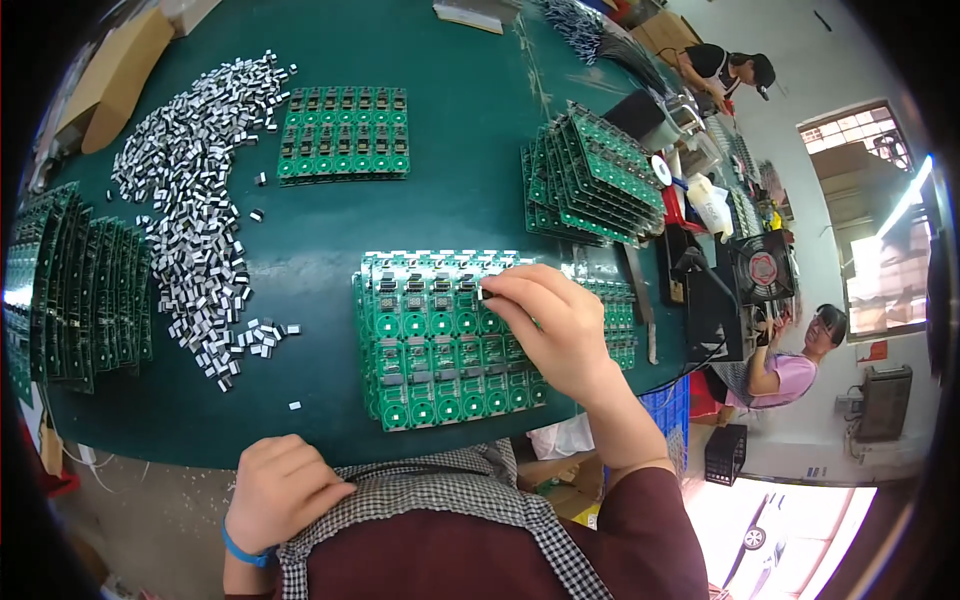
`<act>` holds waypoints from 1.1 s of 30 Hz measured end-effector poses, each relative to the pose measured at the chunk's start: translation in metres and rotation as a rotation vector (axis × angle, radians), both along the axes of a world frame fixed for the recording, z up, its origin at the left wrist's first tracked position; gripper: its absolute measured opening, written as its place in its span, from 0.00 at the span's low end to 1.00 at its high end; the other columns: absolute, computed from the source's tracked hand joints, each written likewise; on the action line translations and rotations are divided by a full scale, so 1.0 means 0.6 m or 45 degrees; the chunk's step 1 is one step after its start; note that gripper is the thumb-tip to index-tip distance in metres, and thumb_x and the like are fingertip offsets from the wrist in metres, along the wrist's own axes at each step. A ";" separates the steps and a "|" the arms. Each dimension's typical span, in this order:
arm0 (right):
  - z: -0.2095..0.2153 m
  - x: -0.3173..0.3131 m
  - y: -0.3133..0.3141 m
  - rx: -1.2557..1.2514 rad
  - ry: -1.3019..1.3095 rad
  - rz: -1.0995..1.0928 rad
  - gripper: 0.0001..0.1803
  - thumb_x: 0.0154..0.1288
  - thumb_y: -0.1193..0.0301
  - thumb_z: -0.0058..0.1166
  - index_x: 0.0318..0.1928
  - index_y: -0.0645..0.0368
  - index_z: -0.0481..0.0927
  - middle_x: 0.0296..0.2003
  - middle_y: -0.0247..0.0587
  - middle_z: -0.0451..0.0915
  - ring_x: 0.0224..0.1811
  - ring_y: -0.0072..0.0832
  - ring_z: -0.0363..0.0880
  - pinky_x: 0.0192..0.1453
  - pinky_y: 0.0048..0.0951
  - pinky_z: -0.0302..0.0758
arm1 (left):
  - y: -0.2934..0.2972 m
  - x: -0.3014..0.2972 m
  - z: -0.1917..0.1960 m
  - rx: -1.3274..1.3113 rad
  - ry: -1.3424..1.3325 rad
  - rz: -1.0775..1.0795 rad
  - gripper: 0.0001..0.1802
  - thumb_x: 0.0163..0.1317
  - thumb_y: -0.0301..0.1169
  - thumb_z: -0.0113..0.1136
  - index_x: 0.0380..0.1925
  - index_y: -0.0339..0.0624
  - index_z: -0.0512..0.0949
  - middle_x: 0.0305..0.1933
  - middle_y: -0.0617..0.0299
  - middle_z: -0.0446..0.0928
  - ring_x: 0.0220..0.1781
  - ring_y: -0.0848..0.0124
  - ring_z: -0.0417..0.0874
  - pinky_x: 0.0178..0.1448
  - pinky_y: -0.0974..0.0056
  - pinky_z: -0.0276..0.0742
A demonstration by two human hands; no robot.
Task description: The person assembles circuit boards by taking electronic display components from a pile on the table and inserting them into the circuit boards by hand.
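My right hand (548,318) rests over a stack of green circuit board panels (430,345) on the dark green table (320,400). Its thumb and forefinger pinch a small grey-black component (486,294) down onto the top panel. My left hand (280,490) is curled into a loose fist at the table's near edge, against my checked apron, with a blue band on the wrist. Whether it holds anything is hidden. A large heap of small grey components (195,205) lies to the left of the panels.
Another green panel (343,133) lies flat further back. Fanned stacks of boards stand at the right (592,175) and at the far left (80,290). A small fan (765,268) and bottles sit at the right edge. Two other people work beyond the table.
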State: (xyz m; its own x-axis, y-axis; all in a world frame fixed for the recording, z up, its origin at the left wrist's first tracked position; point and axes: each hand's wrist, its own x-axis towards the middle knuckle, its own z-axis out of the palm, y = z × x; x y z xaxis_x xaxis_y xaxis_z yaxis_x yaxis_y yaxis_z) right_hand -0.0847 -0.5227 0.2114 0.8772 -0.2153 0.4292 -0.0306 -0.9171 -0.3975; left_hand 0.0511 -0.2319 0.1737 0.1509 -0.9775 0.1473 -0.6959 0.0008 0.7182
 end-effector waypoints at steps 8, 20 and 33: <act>-0.005 0.004 0.010 -0.140 0.132 0.049 0.11 0.53 0.79 0.58 0.40 0.59 0.79 0.37 0.38 0.78 0.37 0.36 0.80 0.36 0.33 0.78 | -0.037 0.039 -0.024 -0.084 -0.225 0.637 0.17 0.50 0.16 0.57 0.42 0.35 0.77 0.47 0.52 0.75 0.50 0.55 0.74 0.54 0.55 0.69; -0.008 0.006 0.007 -0.211 0.133 0.028 0.11 0.51 0.79 0.56 0.38 0.56 0.79 0.35 0.35 0.78 0.35 0.33 0.80 0.33 0.31 0.78 | -0.095 0.075 -0.074 -0.058 -0.466 0.707 0.11 0.50 0.23 0.65 0.34 0.39 0.77 0.40 0.58 0.71 0.45 0.59 0.72 0.51 0.57 0.66; -0.025 0.001 0.013 -0.230 0.020 0.020 0.09 0.51 0.77 0.56 0.35 0.58 0.82 0.33 0.36 0.81 0.32 0.31 0.82 0.33 0.29 0.79 | -0.101 0.076 -0.073 -0.103 -0.490 0.697 0.08 0.51 0.23 0.62 0.32 0.39 0.76 0.40 0.56 0.72 0.48 0.56 0.71 0.61 0.52 0.60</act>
